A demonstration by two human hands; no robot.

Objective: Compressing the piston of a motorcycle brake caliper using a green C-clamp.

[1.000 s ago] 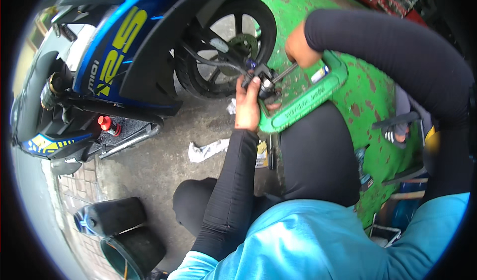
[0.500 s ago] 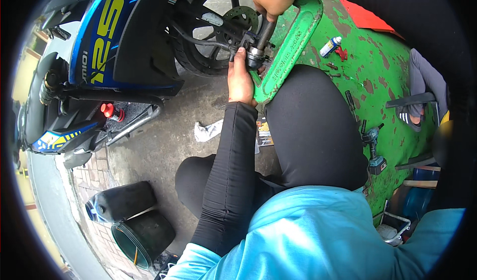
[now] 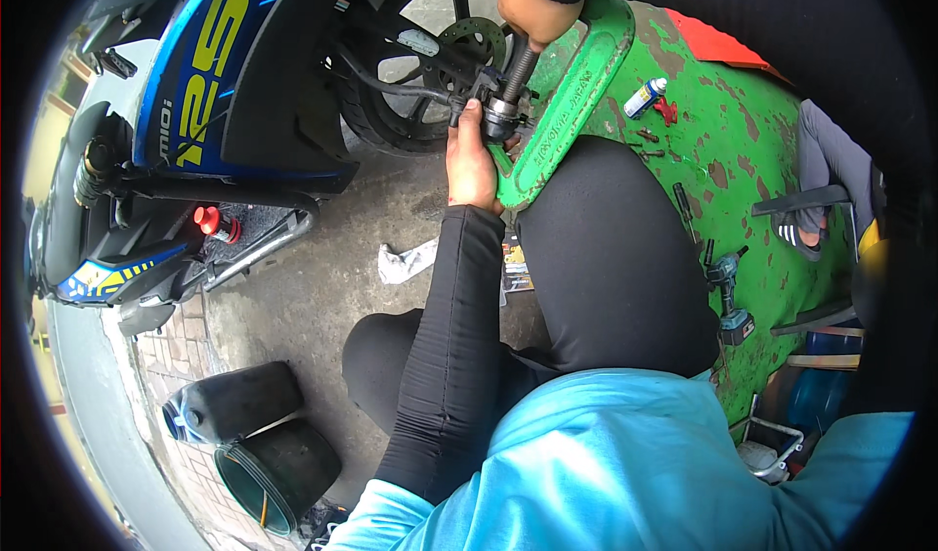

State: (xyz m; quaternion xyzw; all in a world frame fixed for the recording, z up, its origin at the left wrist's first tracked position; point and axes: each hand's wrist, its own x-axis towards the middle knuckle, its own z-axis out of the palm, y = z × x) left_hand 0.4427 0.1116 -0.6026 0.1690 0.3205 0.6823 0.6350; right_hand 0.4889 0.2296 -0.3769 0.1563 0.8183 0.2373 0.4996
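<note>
Tight at the work: green C-clamp [image 3: 576,100] sits between front wheel [image 3: 386,126] and right knee [image 3: 598,165]. Its lower corner is right by the knee; can't tell if touching. Wider stretch on the left: concrete floor [image 3: 283,312] from white rag [image 3: 405,261] across to jerry can [image 3: 239,400] and bucket [image 3: 303,463], near its brick-paved edge. Green floor [image 3: 723,224]: red sheet [image 3: 718,41] at far edge, another person's foot [image 3: 803,238] toward right edge.

Right grip [image 3: 535,12]: closed on upper end of clamp screw [image 3: 521,77]; handle hidden. Left grip [image 3: 471,168]: wrapped on black caliper [image 3: 483,88], thumb on near side, other fingers mostly hidden. Caliper is just beside the wheel, hose [image 3: 391,89] running to it.

Count: 1 clamp, 1 caliper, 1 rag, 1 jerry can, 1 bucket. Also 1 spray can [image 3: 643,100], 1 cordless drill [image 3: 725,287], 1 red bottle [image 3: 217,224]. Small bits near the spray can: too small to count.
</note>
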